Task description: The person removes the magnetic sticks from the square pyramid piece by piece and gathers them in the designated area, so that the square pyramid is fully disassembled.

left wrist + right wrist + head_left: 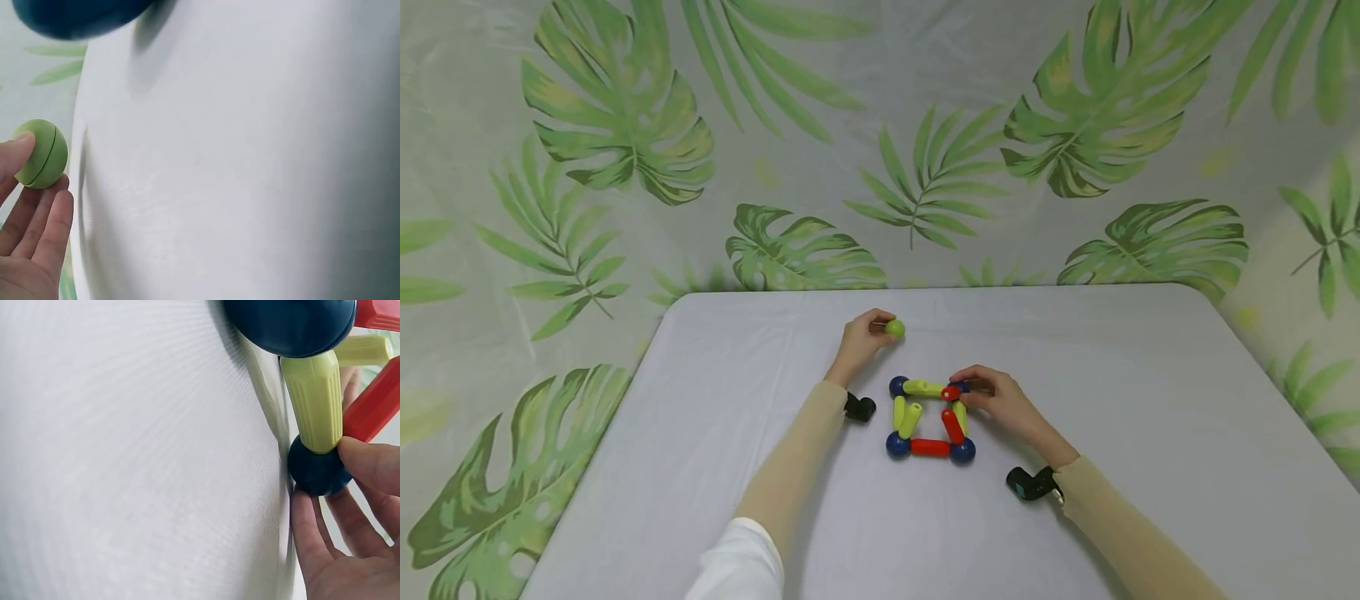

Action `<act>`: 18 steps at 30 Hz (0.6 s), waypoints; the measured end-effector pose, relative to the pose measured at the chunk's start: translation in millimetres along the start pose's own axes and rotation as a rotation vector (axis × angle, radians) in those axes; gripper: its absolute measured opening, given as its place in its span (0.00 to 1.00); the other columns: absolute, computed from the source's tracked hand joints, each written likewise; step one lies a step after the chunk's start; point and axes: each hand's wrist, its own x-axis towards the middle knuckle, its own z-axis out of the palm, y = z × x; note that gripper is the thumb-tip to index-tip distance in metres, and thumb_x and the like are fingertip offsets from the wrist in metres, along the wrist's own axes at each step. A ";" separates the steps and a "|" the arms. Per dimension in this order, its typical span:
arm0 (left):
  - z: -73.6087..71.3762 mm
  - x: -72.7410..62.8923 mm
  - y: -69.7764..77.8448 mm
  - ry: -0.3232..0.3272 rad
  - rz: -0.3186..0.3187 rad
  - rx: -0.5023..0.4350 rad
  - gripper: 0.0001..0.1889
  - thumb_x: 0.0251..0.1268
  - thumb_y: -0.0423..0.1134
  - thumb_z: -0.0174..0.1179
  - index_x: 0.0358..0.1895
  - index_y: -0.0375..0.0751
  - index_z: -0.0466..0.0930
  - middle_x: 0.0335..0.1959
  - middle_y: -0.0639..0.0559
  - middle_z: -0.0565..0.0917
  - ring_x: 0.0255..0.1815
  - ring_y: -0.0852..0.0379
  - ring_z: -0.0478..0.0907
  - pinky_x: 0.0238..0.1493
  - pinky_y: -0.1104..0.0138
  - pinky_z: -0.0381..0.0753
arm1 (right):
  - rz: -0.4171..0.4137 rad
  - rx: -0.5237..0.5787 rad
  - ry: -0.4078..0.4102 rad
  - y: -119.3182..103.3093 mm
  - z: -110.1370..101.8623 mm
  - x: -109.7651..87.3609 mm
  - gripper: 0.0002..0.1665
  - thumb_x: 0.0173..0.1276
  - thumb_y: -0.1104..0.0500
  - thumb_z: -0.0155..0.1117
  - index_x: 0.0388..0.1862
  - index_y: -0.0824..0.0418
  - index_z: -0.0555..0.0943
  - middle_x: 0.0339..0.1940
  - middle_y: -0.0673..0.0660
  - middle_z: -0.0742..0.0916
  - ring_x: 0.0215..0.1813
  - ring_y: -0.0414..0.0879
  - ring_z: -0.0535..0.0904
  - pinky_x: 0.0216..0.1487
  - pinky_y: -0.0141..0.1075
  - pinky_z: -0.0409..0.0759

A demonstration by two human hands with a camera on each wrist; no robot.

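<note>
My left hand (859, 340) pinches a light green ball (895, 328) between thumb and fingers, beyond the far side of a rod-and-ball structure. A thin seam runs round that ball (53, 153) in the left wrist view. My right hand (1002, 407) grips the blue ball (315, 470) at the structure's far right corner, thumb beside the end of a yellow-green rod (315, 403). From this ball a red rod (951, 392) sticks up. The structure is a square of rods with blue balls at its corners. Its near side is a red rod (930, 448) between two blue balls (898, 445).
Another red rod (952, 427) and a yellow-green rod (911, 421) rise at a slant from the near corners. A white cloth covers the table (700, 467). Behind it hangs a leaf-patterned cloth (925, 75). Black wrist cameras (1030, 483) hang under both wrists.
</note>
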 end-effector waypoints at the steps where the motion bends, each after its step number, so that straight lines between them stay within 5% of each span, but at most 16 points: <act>1: 0.8 3.5 -0.6 0.003 -0.001 0.006 0.18 0.57 0.25 0.65 0.52 0.32 0.79 0.52 0.41 0.81 0.51 0.49 0.79 0.50 0.67 0.78 | -0.002 -0.002 0.000 4.7 0.1 1.3 0.16 0.68 0.67 0.59 0.54 0.66 0.78 0.54 0.63 0.81 0.56 0.59 0.75 0.57 0.51 0.73; 9: 6.9 22.3 -2.1 -0.009 -0.011 0.031 0.18 0.57 0.25 0.65 0.53 0.34 0.79 0.53 0.42 0.80 0.51 0.48 0.79 0.50 0.66 0.78 | -0.005 0.005 0.002 7.5 1.3 1.7 0.16 0.68 0.67 0.59 0.55 0.66 0.77 0.54 0.63 0.81 0.56 0.59 0.75 0.58 0.53 0.72; 18: 11.2 24.2 2.3 -0.007 -0.042 0.072 0.19 0.60 0.26 0.63 0.56 0.36 0.78 0.55 0.43 0.79 0.52 0.49 0.78 0.50 0.64 0.78 | 0.030 0.025 0.003 6.4 1.8 2.3 0.17 0.67 0.67 0.59 0.55 0.64 0.77 0.55 0.62 0.80 0.56 0.57 0.75 0.58 0.51 0.73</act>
